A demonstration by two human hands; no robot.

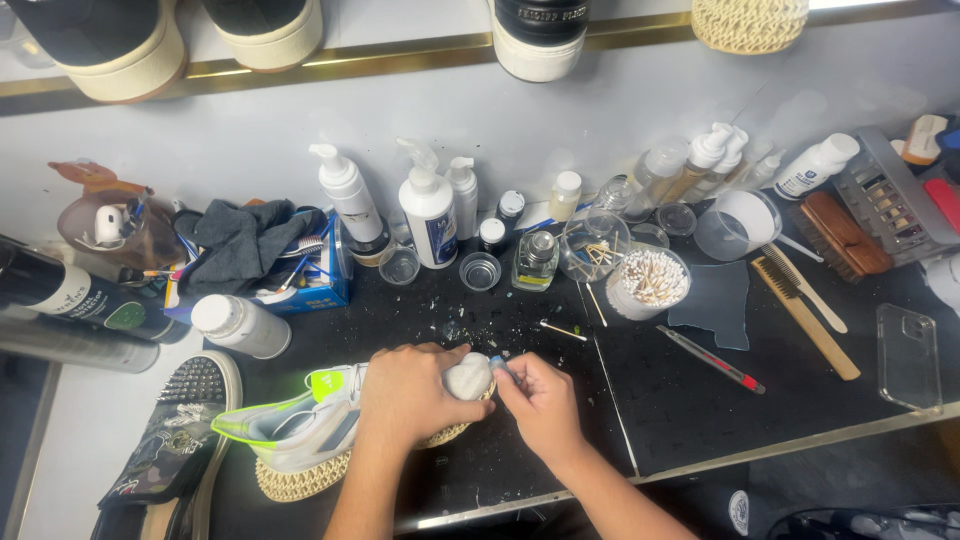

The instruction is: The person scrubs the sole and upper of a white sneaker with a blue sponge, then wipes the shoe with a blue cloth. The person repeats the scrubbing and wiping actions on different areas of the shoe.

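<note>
Near the front edge of the black bench (pixel 700 420), left of centre, a white sneaker (pixel 300 425) w/ neon-yellow heel lies on its side on a woven straw mat (pixel 300 482). Left hand (pixel 405 395) is wrapped over the toe end, fingers clamped on the shoe. Right hand (pixel 540 400) sits just beside the toe, fingers pinched together on a small blue-tipped tool (pixel 499 364) touching the toe cap; can't tell what kind of tool. Along the back edge: pump bottles (pixel 430 210), small jars, a clear cup of cotton swabs (pixel 648 280), loose swabs around it. Back-left corner: blue box (pixel 318 285) w/ a dark cloth (pixel 240 240) over it, a white bottle (pixel 240 325) lying on its side near it. Right side: red-and-grey pen-like cutter (pixel 712 360), wooden comb-brush (pixel 805 315), brown brush (pixel 840 235), clear phone case (pixel 908 357) near the right edge. Off the left edge, a dark studded shoe (pixel 175 430)
</note>
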